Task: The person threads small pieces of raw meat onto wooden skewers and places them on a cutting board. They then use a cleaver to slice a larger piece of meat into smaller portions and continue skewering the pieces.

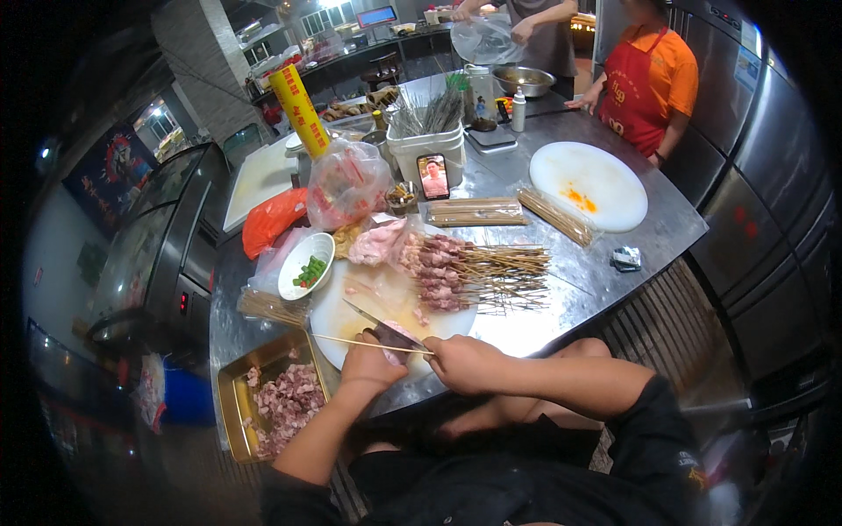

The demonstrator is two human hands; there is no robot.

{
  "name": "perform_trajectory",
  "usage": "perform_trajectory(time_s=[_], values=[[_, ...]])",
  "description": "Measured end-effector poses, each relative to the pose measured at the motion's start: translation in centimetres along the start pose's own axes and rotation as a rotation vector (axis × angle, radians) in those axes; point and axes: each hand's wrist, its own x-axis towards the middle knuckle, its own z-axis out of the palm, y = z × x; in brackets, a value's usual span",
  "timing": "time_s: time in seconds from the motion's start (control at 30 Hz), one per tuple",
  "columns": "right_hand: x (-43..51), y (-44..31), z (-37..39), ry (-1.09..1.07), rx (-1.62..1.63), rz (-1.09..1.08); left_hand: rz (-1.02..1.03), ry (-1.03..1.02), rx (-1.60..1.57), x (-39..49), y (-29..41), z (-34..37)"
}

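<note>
My left hand [373, 363] grips a piece of raw meat [396, 357] at the near edge of a round white cutting board [454, 325]. The fingers partly hide the meat. My right hand [464, 365] is closed around a knife [376, 320], its blade slanting up and left over the board. A bamboo skewer [371, 344] runs from the right hand across the left; the exact grip on it is hidden. Skewered meat [442, 273] lies in a pile on the board's right side, with bare stick ends [506, 276] pointing right. Fatty meat [375, 243] rests at the far edge.
A metal tray [237, 427] of cut meat stands left, below a bowl [323, 250] with chopped green vegetables. Packed skewers [477, 212], a phone [433, 176] and a tub of metal skewers [411, 152] stand beyond. Two people [648, 79] [546, 39] are across the steel table [664, 204].
</note>
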Motion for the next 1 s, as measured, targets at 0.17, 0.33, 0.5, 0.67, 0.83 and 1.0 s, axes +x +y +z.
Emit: perform_trajectory(time_s=[0.17,0.33,0.5,0.67,0.83,1.0], values=[[0.1,-0.1,0.0,-0.024,0.010,0.002,-0.059,-0.065,-0.022,-0.3,0.4,-0.7],[0.3,-0.3,-0.5,-0.052,-0.041,0.043,-0.067,-0.100,-0.015,-0.5,0.8,-1.2],[0.4,0.0,0.0,-0.019,0.011,0.035,0.012,0.004,0.016,-0.1,0.2,0.4],[-2.1,0.3,-0.5,-0.062,-0.028,0.025,0.106,0.003,0.056,-0.4,-0.9,0.8],[-3.3,0.0,-1.6,-0.117,-0.011,0.017,0.177,0.079,0.081,-1.0,0.0,0.1],[-2.3,0.0,-1.5,-0.099,0.023,-0.001,0.161,0.078,0.055,-0.7,0.4,-0.1]])
